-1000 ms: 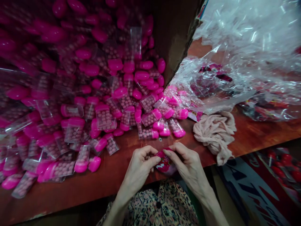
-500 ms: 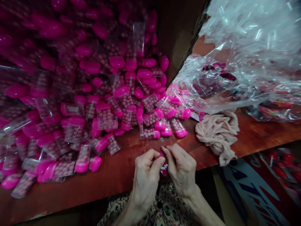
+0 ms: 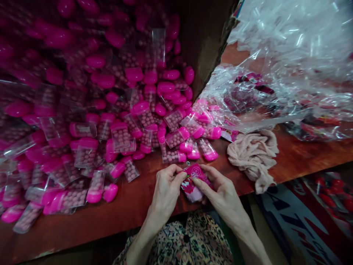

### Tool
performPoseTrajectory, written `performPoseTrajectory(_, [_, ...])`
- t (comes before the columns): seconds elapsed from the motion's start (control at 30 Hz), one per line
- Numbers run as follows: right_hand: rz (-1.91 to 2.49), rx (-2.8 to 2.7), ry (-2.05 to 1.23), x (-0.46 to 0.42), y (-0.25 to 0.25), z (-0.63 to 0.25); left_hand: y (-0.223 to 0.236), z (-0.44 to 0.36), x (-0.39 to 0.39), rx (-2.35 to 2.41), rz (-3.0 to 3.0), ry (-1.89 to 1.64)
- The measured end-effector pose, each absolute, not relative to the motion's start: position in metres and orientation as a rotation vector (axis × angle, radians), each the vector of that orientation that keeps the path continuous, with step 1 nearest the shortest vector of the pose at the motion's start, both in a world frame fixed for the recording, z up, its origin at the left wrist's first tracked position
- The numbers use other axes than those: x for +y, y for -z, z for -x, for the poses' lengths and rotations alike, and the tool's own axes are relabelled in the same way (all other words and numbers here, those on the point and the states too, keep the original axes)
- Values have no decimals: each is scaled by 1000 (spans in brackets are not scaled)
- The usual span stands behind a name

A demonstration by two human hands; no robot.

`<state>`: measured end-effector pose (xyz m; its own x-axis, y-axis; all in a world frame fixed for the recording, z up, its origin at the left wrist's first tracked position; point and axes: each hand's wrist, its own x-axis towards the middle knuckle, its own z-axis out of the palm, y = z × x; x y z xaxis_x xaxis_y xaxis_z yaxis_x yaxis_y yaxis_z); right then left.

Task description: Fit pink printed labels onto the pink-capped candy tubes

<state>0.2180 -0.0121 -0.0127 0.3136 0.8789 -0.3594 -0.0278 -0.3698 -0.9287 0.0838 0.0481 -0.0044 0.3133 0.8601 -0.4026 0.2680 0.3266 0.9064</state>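
Note:
Between my two hands is a small pink printed packet (image 3: pixel 193 186), its broad face turned up, close to the table's front edge. My left hand (image 3: pixel 167 187) pinches its left side between thumb and fingers. On the right side, my right hand (image 3: pixel 219 189) grips it, the thumb lying across the printed face. What lies inside the packet cannot be seen. Just beyond the hands are clear containers of pink balls with bright pink caps (image 3: pixel 176 138), heaped in a large pile. A tiny ring-shaped bit (image 3: pixel 188 163) lies on the table right above the packet.
A crumpled beige cloth (image 3: pixel 252 154) lies right of my hands on the reddish-brown table (image 3: pixel 143 191). Behind it spreads clear plastic (image 3: pixel 289 66) over pink wrappers. A dark cardboard wall (image 3: pixel 209 44) stands beside the pile. Below the right edge is a printed box (image 3: pixel 300 221).
The packet was narrow and edge-on between my fingers; now its printed face is spread open to view. My hands have moved slightly apart, and the right thumb has shifted onto the face.

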Motion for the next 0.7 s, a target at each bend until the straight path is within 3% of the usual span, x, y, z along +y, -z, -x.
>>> performPoseTrajectory(0.23, [1852, -771, -866, -19, 20, -210, 9, -94, 43, 1393, -1536, -571])
performPoseTrajectory(0.7, [1925, -1144, -276, -19, 19, -207, 10, -96, 45, 1326, -1606, -677])
